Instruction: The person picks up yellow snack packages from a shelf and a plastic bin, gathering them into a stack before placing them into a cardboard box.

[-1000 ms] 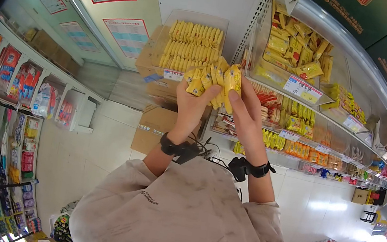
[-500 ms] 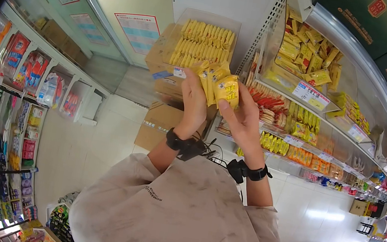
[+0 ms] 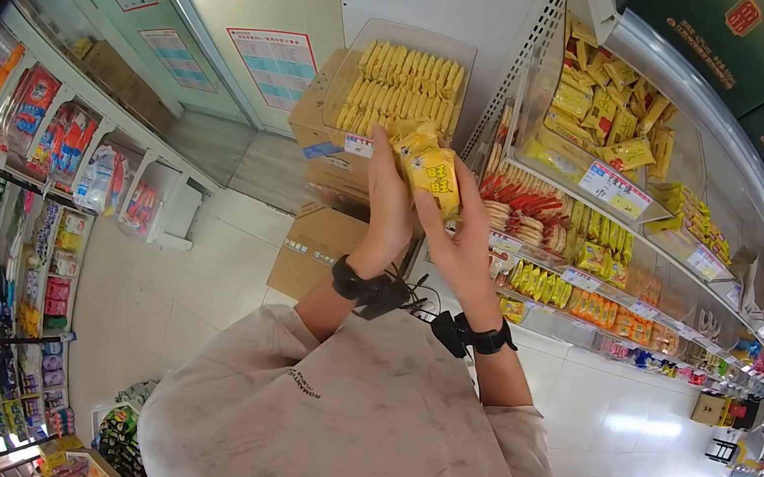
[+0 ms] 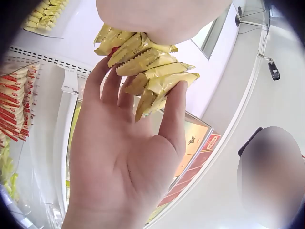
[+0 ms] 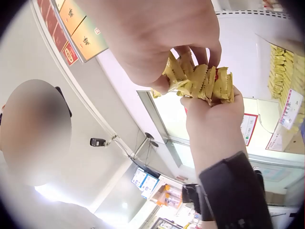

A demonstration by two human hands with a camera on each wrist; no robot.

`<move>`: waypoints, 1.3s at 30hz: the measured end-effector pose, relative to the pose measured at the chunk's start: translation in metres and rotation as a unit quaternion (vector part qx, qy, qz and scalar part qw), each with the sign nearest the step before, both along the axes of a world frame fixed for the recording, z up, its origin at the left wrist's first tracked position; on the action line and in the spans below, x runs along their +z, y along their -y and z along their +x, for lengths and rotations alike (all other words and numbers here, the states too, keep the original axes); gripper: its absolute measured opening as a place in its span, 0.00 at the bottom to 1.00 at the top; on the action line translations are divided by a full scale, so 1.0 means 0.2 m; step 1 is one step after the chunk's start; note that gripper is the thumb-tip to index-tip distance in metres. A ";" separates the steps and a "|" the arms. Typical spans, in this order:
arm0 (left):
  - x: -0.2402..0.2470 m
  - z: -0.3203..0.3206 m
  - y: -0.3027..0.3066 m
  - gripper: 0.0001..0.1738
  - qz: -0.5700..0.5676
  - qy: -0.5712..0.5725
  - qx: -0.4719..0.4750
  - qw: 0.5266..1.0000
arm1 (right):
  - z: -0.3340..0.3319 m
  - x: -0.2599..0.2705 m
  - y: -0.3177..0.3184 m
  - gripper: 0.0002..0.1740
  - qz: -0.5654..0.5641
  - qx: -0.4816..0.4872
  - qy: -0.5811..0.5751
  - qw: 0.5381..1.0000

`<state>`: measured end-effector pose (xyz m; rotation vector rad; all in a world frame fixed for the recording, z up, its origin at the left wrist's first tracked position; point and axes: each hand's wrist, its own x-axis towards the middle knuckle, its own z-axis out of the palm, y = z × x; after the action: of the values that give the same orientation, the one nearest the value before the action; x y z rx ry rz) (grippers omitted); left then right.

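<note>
A row of several yellow snack packets [image 3: 434, 175] is held up between both hands in front of the body. The left hand [image 3: 390, 202] supports its left side; in the right wrist view this hand's thumb lies along the lower edge of the packets [image 5: 205, 85]. My right hand [image 3: 461, 241] grips the near end, thumb on the front packet and fingers curled behind, as the left wrist view shows the right hand [image 4: 124, 143] with the packets [image 4: 147, 71] pinched. Just beyond stands a clear bin [image 3: 471, 58] with similar packets in upright rows.
Cardboard boxes [image 3: 320, 249] are stacked under the bin. To the right, a tiered shelf holds a clear tray [image 3: 539, 129] of loose yellow packets, with a price tag [image 3: 615, 186] on its front. A glass door [image 3: 117, 17] and hanging goods [image 3: 6, 279] stand on the left.
The packets, fanned out a second ago, are now closer together with the front packet's printed face turned up. The right hand has come left and closer to the left hand.
</note>
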<state>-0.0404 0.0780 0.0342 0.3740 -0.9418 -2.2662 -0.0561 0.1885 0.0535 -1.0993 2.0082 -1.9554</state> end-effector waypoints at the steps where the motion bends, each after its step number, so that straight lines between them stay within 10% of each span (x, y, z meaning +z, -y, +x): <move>1: 0.01 0.01 -0.01 0.32 0.044 -0.010 -0.030 0.999 | 0.00 -0.01 0.00 0.35 0.018 -0.003 -0.008 1.000; 39: -0.07 0.07 -0.04 0.42 -0.069 -0.112 -0.090 0.987 | 0.00 0.05 0.00 0.25 0.014 -0.088 -0.170 0.981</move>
<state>-0.0261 0.0852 0.0212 -0.0294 -1.0409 -2.3270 -0.0570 0.1882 0.0625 -1.3722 2.3716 -1.9165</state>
